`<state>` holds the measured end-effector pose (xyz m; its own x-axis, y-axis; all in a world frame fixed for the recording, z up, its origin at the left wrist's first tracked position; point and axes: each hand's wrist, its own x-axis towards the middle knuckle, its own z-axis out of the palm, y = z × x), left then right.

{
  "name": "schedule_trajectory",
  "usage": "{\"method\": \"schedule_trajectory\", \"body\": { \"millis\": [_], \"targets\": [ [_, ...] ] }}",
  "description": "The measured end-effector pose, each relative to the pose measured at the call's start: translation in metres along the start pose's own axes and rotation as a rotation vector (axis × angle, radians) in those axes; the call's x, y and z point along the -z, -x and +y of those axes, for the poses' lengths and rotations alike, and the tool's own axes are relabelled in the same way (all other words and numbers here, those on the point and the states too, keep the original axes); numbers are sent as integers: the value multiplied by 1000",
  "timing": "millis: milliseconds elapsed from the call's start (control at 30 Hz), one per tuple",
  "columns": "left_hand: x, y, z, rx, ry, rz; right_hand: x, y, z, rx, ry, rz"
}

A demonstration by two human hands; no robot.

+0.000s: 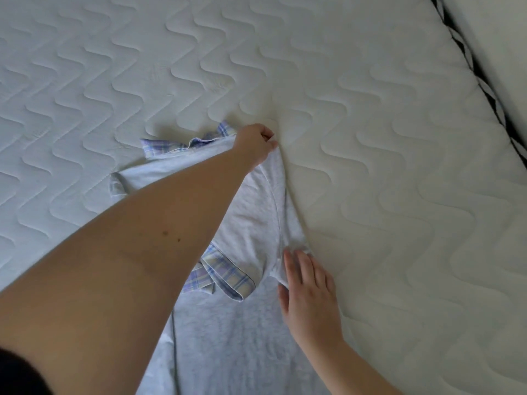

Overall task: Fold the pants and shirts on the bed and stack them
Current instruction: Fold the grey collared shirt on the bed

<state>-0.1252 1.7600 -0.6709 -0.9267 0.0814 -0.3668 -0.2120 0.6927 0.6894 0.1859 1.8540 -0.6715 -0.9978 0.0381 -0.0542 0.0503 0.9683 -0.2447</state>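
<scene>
the grey shirt (pixel 251 223) lies on the bed (pixel 370 138), its far corner pinched by the left hand (pixel 255 145), while the right hand (pixel 308 297) presses flat, fingers straight, on its near edge; pull taut before creasing.

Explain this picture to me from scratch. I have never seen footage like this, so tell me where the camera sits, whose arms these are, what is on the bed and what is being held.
There is no machine here. The single picture comes from a wide-angle camera worn on a person's head, looking forward and down, so the two bare arms are that person's own. The surface is a white quilted mattress. On it lies a light grey shirt with plaid trim in lilac, blue and cream. The left hand reaches far across and pinches the far end of a grey sleeve. The right hand lies flat, fingers straight, on the shirt's right edge. No folded stack is in view.
</scene>
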Motion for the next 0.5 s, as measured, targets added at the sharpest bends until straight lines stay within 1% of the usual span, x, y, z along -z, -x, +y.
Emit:
{"method": "schedule_trajectory", "body": {
  "millis": [67,167,300,400,500],
  "targets": [
    [-1,1,-2,-26,-3,44,0,-1,1,11,25,-3],
    [5,2,-2,-42,36,92,-1,0,5,37,74,61],
    [2,0,1,-33,53,133,0,4,10,23,26,92],
    [-2,2,2,-33,26,147,-3,9,12,23,30,63],
    [1,15,5,-82,11,99,-3,14,13,35,52,16]
  ]
}}
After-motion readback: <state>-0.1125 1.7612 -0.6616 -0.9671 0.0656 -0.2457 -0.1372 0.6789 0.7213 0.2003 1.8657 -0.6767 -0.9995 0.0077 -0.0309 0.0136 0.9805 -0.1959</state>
